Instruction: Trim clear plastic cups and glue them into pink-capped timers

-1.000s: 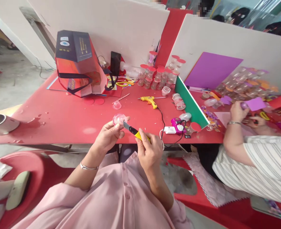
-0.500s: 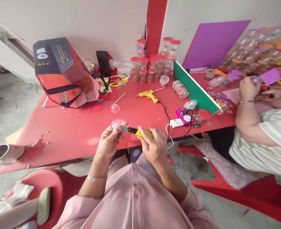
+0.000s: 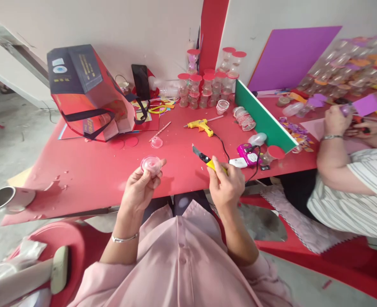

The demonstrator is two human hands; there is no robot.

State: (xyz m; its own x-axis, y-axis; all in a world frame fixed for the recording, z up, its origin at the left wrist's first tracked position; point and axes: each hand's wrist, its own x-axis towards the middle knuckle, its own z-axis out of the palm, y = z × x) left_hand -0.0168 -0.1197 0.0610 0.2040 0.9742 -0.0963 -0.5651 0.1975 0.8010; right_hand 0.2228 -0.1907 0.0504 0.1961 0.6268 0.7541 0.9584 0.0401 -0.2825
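Between the thumb and fingers of my left hand (image 3: 140,187) is a clear round plastic lid (image 3: 151,164), raised over the table's front edge. My right hand (image 3: 227,181) grips the yellow handle of a utility knife (image 3: 207,161), its blade out and pointing up and left, apart from the lid. A second clear lid (image 3: 156,142) lies on the red table beyond my left hand, with a thin striped straw (image 3: 160,131) beside it. Farther back rests a yellow hot glue gun (image 3: 200,126) with a black cord.
A red and navy bag (image 3: 86,94) stands at the left. Hourglass-shaped bottles with red caps (image 3: 195,87) are grouped at the back. A green divider (image 3: 261,115) separates a co-worker's hands (image 3: 337,121) at right. A metal cup (image 3: 11,199) is on the near left corner.
My right hand has moved right, taking the knife blade away from the lid. My left hand, still holding the lid, has shifted slightly left.
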